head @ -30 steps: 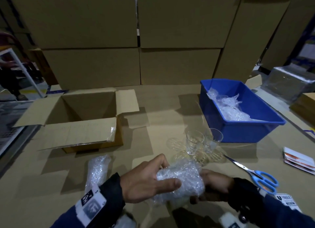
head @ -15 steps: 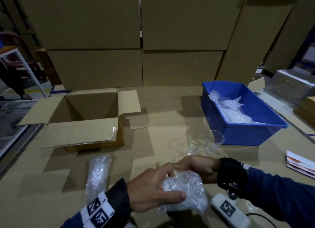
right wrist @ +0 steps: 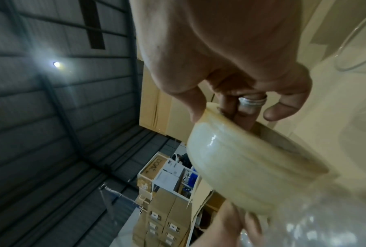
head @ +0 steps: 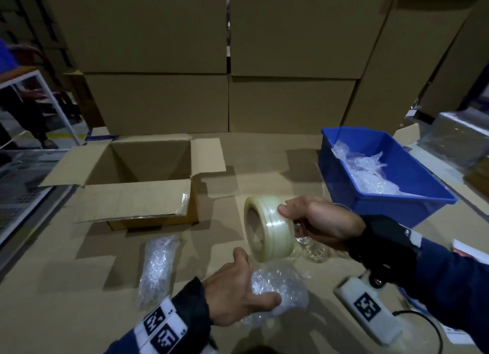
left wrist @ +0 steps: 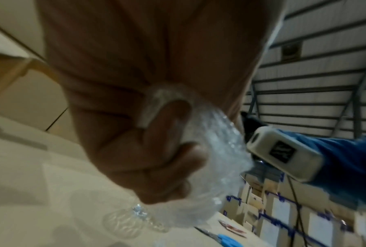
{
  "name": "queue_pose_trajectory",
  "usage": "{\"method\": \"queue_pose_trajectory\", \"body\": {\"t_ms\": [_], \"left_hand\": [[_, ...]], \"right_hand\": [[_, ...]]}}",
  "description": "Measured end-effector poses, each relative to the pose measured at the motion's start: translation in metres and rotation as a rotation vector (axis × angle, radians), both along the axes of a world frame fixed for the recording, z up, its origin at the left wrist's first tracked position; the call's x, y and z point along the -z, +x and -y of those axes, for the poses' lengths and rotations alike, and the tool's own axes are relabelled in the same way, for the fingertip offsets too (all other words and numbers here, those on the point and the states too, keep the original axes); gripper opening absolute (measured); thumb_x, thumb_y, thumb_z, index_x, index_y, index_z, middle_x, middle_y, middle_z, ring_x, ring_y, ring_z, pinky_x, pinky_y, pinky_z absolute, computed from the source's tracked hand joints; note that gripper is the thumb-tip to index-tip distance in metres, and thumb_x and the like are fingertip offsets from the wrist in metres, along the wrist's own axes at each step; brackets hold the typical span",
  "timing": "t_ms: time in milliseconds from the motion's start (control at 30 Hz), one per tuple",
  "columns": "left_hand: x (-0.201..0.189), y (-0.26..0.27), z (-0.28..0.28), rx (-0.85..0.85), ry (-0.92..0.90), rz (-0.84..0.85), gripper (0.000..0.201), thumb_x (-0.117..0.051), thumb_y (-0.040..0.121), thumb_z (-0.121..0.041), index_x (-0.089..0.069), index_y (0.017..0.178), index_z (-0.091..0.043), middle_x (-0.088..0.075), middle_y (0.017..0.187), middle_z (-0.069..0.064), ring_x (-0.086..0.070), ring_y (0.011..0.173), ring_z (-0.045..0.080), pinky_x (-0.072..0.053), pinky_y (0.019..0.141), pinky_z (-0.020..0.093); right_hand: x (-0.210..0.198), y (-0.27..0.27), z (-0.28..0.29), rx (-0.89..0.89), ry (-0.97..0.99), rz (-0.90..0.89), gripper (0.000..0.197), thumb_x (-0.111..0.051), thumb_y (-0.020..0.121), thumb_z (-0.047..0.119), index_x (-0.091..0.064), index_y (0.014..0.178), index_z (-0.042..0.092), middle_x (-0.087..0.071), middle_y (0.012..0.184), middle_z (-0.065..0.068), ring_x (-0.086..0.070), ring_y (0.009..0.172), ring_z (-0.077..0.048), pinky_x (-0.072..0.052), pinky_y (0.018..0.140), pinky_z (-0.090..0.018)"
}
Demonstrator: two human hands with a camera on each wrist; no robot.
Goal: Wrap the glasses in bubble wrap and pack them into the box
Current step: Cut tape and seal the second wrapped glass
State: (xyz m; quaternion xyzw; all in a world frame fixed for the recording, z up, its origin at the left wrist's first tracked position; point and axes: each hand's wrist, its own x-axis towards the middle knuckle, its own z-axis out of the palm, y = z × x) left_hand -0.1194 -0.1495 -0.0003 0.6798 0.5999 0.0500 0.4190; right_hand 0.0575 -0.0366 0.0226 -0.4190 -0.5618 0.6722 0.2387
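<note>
- The left hand [head: 235,295] holds a bundle of bubble wrap [head: 280,290] low over the cardboard-covered table [head: 66,300]; the fingers and the thumb are curled around it. In the left wrist view the fingers [left wrist: 156,167] close on the wrap [left wrist: 220,150].
- I cannot tell whether a glass is inside this bundle — the wrap is cloudy.
- The right hand [head: 320,221] holds a roll of clear tape [head: 267,229] just above the bundle. The thumb lies on the outer face of the roll, and in the right wrist view two fingers [right wrist: 235,108] go inside the core of the roll [right wrist: 241,167]. One finger carries a ring [right wrist: 252,102].
- The roll stands on its edge, with its open side toward the left.
- Behind the right hand some clear glasses [head: 315,247] stand on the table, mostly hidden by the hand and the tape; how many they are I cannot tell.
- A second piece of bubble wrap [head: 158,266] lies on the table to the left of the left hand, apart from it.
- The open cardboard box [head: 148,168] is at the far left on the table, with its flaps spread out; nothing shows on the inner walls that are in view.
- A blue bin [head: 412,173] with more bubble wrap [head: 370,171] inside is at the far right.
- Large closed cartons [head: 227,62] are stacked behind the table.
</note>
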Motion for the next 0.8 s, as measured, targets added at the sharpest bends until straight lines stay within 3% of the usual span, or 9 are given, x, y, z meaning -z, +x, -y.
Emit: {"method": "queue_pose_trajectory", "body": {"t_ms": [100, 233, 300, 367, 433, 500, 600, 733, 800], "left_hand": [[0.017, 0.003, -0.012, -0.055, -0.036, -0.005, 0.069, -0.062, 0.082, -0.064, -0.025, 0.111, -0.014, -0.055, 0.090, 0.001, -0.054, 0.074, 0.014, -0.041, 0.061, 0.028], [0.049, 0.003, -0.021, -0.217, -0.075, 0.034, 0.098, -0.063, 0.067, -0.073, -0.020, 0.127, -0.010, -0.059, 0.111, 0.003, -0.062, 0.101, 0.023, -0.054, 0.084, 0.037], [0.050, -0.005, -0.030, -0.321, -0.021, 0.158, 0.094, -0.068, 0.077, -0.056, -0.019, 0.141, -0.007, -0.056, 0.124, 0.006, -0.060, 0.109, 0.024, -0.052, 0.093, 0.034], [0.040, -0.017, -0.037, -0.350, -0.048, 0.271, 0.073, -0.065, 0.091, -0.036, -0.025, 0.141, -0.001, -0.058, 0.102, 0.004, -0.062, 0.081, 0.015, -0.054, 0.068, 0.028], [0.034, -0.032, -0.044, -0.371, -0.147, 0.478, 0.072, -0.067, 0.088, -0.047, -0.038, 0.134, 0.000, -0.055, 0.072, -0.003, -0.052, 0.055, 0.006, -0.045, 0.051, 0.025], [0.031, -0.044, -0.047, -0.396, -0.251, 0.645, 0.070, -0.073, 0.080, -0.051, -0.051, 0.128, -0.006, -0.062, 0.069, -0.005, -0.057, 0.060, 0.006, -0.048, 0.062, 0.026], [0.025, -0.050, -0.045, -0.449, -0.359, 0.813, 0.078, -0.082, 0.067, -0.042, -0.053, 0.124, 0.003, -0.061, 0.107, 0.014, -0.064, 0.083, 0.018, -0.052, 0.072, 0.028], [0.022, -0.046, -0.043, -0.518, -0.367, 0.956, 0.032, -0.071, 0.079, -0.023, -0.063, 0.099, 0.000, -0.066, 0.095, 0.011, -0.062, 0.081, 0.021, -0.049, 0.074, 0.034], [0.020, -0.041, -0.041, -0.529, -0.368, 1.028, 0.019, -0.067, 0.079, -0.021, -0.069, 0.088, -0.004, -0.067, 0.086, 0.010, -0.061, 0.074, 0.021, -0.050, 0.066, 0.030]], "right_hand": [[-0.010, -0.003, 0.010, -0.015, 0.078, -0.012, 0.027, -0.058, 0.093, 0.017, -0.051, 0.068, 0.011, -0.050, 0.063, -0.003, -0.046, 0.057, -0.010, -0.038, 0.055, -0.021], [-0.036, -0.005, 0.023, -0.042, 0.087, -0.121, 0.025, -0.051, 0.092, 0.017, -0.068, 0.082, 0.002, -0.068, 0.074, -0.009, -0.064, 0.066, -0.016, -0.053, 0.061, -0.026], [-0.042, -0.001, 0.031, -0.046, 0.086, -0.179, 0.033, -0.042, 0.099, 0.013, -0.064, 0.078, 0.002, -0.065, 0.063, -0.003, -0.061, 0.055, -0.008, -0.049, 0.052, -0.018], [-0.045, 0.007, 0.042, 0.012, 0.060, -0.234, 0.036, -0.038, 0.099, 0.010, -0.062, 0.075, 0.000, -0.060, 0.053, 0.001, -0.056, 0.045, -0.003, -0.044, 0.043, -0.013], [-0.046, 0.017, 0.050, 0.030, 0.052, -0.261, 0.033, -0.048, 0.097, 0.018, -0.068, 0.078, 0.000, -0.062, 0.062, -0.007, -0.059, 0.053, -0.010, -0.047, 0.048, -0.017], [-0.044, 0.024, 0.058, 0.057, 0.064, -0.215, 0.027, -0.065, 0.088, 0.029, -0.071, 0.084, 0.003, -0.061, 0.072, -0.013, -0.059, 0.063, -0.018, -0.048, 0.054, -0.022], [-0.037, 0.027, 0.065, 0.119, 0.060, -0.188, 0.039, -0.069, 0.074, 0.036, -0.070, 0.089, 0.000, -0.061, 0.078, -0.014, -0.059, 0.069, -0.021, -0.047, 0.060, -0.026], [-0.029, 0.029, 0.076, 0.155, 0.113, -0.126, 0.053, -0.064, 0.076, 0.050, -0.071, 0.106, 0.007, -0.072, 0.103, -0.014, -0.067, 0.091, -0.027, -0.049, 0.082, -0.037], [-0.022, 0.028, 0.081, 0.163, 0.213, -0.050, 0.058, -0.059, 0.076, 0.062, -0.071, 0.105, 0.013, -0.072, 0.100, -0.012, -0.068, 0.092, -0.026, -0.049, 0.085, -0.036]]}}
